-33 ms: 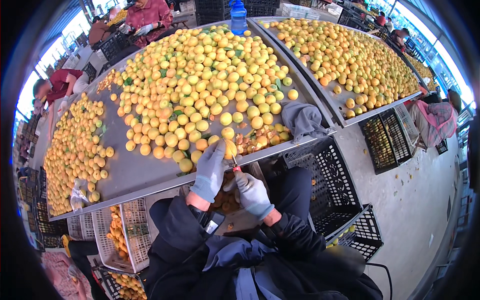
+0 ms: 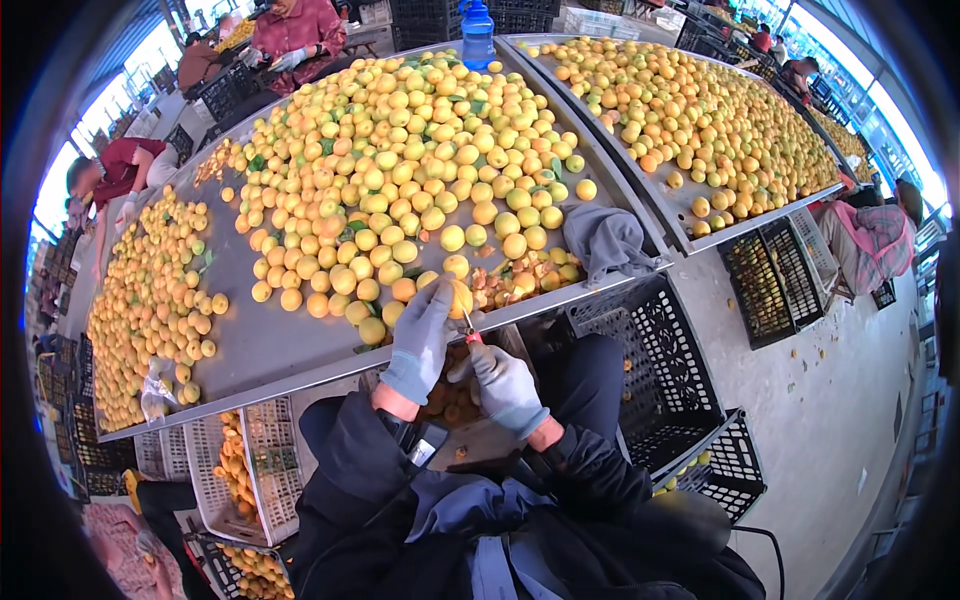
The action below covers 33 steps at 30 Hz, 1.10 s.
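Observation:
My left hand (image 2: 420, 335), in a grey work glove, grips a yellow apricot (image 2: 460, 298) at the near edge of the metal table. My right hand (image 2: 503, 382), gloved in grey and white, is closed round the red handle of a small knife (image 2: 471, 330). The knife's thin blade points up and meets the underside of the apricot. Beyond my hands a large heap of apricots (image 2: 390, 170) with some green leaves covers the table (image 2: 260, 335). Cut, browned pieces of fruit (image 2: 510, 283) lie just right of the held apricot.
A grey cloth (image 2: 605, 240) hangs over the table's right edge. Black crates (image 2: 660, 350) stand by my right knee, and a white crate (image 2: 270, 460) with fruit halves is at my left. A blue bottle (image 2: 477, 35) stands at the far edge. Other people work around the tables.

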{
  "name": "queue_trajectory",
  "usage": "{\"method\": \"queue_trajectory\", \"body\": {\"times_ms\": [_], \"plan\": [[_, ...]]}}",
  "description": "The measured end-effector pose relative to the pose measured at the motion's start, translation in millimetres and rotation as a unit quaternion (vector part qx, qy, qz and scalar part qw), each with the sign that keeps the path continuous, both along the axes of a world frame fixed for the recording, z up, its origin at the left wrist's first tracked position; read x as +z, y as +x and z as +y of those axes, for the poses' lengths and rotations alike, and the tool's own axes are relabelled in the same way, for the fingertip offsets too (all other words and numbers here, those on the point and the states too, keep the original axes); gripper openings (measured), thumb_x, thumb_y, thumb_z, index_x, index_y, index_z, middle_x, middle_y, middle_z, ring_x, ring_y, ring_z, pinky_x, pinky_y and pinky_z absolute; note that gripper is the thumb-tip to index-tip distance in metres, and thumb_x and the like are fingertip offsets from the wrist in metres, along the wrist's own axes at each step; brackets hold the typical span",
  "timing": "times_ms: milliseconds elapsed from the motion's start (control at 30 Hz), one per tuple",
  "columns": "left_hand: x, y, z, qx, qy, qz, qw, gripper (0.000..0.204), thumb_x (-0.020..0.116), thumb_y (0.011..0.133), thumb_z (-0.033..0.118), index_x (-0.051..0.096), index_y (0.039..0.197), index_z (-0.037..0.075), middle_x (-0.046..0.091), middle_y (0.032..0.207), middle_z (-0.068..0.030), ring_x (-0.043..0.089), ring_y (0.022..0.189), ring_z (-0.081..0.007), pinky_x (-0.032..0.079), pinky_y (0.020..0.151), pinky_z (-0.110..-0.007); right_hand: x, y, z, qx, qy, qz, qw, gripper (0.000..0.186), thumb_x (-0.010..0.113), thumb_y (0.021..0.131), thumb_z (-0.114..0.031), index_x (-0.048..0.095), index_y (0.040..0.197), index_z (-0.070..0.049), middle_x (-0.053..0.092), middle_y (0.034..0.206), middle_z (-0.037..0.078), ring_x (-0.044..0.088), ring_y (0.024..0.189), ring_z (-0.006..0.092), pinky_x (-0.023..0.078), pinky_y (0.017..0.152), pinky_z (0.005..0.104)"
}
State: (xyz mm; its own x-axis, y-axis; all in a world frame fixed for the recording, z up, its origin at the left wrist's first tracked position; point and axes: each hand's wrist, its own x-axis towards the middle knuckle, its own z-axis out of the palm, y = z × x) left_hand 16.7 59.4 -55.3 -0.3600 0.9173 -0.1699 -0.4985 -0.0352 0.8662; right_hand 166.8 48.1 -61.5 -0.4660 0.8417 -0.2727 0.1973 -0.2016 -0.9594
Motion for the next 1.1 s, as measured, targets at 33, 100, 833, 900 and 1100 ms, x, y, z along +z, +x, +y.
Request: {"method": "queue_trajectory", "body": {"times_ms": [33, 100, 833, 900, 1100], "plan": [[-0.6, -2.4, 0.3, -0.013, -0.007, 0.030, 0.999, 0.046, 0.060, 0.098, 0.038, 0.058, 0.115, -0.004, 0.066, 0.104, -0.0117, 0.069, 0.092, -0.0256, 0.058, 0.079, -0.037, -0.6, 0.5, 2.3, 0.003, 0.019, -0.013, 1.000, 0.062, 0.044, 0.098, -0.062, 0.072, 0.083, -0.008, 0.061, 0.056, 0.006, 0.064, 0.055, 0.0181, 0.050, 0.057, 0.0328], [-1.9, -9.1, -1.1, -0.038, -0.020, 0.091, 0.995, 0.045, 0.060, 0.099, 0.039, 0.059, 0.113, -0.004, 0.066, 0.102, -0.0120, 0.069, 0.089, -0.0249, 0.058, 0.078, -0.037, 0.7, 1.1, 4.8, 0.012, 0.024, -0.005, 1.000, 0.058, 0.045, 0.101, -0.056, 0.071, 0.085, -0.007, 0.059, 0.056, 0.002, 0.057, 0.051, 0.0111, 0.045, 0.052, 0.0281], [-5.3, 6.5, -3.2, 0.012, -0.058, 0.016, 0.998, 0.043, 0.064, 0.096, 0.040, 0.062, 0.106, -0.001, 0.067, 0.090, -0.0076, 0.067, 0.077, -0.0181, 0.056, 0.070, -0.031, -18.6, -3.7, 15.2, 0.012, 0.076, 0.000, 0.997, 0.056, 0.050, 0.099, -0.056, 0.066, 0.091, -0.003, 0.056, 0.056, 0.002, 0.054, 0.051, 0.0107, 0.044, 0.050, 0.0310], [-17.2, 2.9, -3.5, 0.016, -0.076, 0.035, 0.996, 0.044, 0.065, 0.095, 0.041, 0.061, 0.108, -0.001, 0.066, 0.093, -0.0077, 0.067, 0.080, -0.0187, 0.056, 0.073, -0.032, -22.6, -5.9, 18.1, 0.018, 0.077, -0.028, 0.996, 0.058, 0.049, 0.099, -0.057, 0.066, 0.091, -0.003, 0.057, 0.056, 0.002, 0.055, 0.051, 0.0115, 0.044, 0.050, 0.0317], [-22.9, -13.9, 1.1, 0.041, -0.102, 0.232, 0.966, 0.039, 0.067, 0.095, 0.039, 0.066, 0.088, 0.001, 0.054, 0.074, 0.0067, 0.043, 0.067, -0.0031, 0.036, 0.058, -0.024, -10.1, -10.7, 27.5, 0.035, 0.103, -0.022, 0.994, 0.063, 0.043, 0.099, -0.061, 0.069, 0.087, -0.005, 0.054, 0.053, 0.001, 0.053, 0.046, 0.0111, 0.041, 0.044, 0.0292]]}}
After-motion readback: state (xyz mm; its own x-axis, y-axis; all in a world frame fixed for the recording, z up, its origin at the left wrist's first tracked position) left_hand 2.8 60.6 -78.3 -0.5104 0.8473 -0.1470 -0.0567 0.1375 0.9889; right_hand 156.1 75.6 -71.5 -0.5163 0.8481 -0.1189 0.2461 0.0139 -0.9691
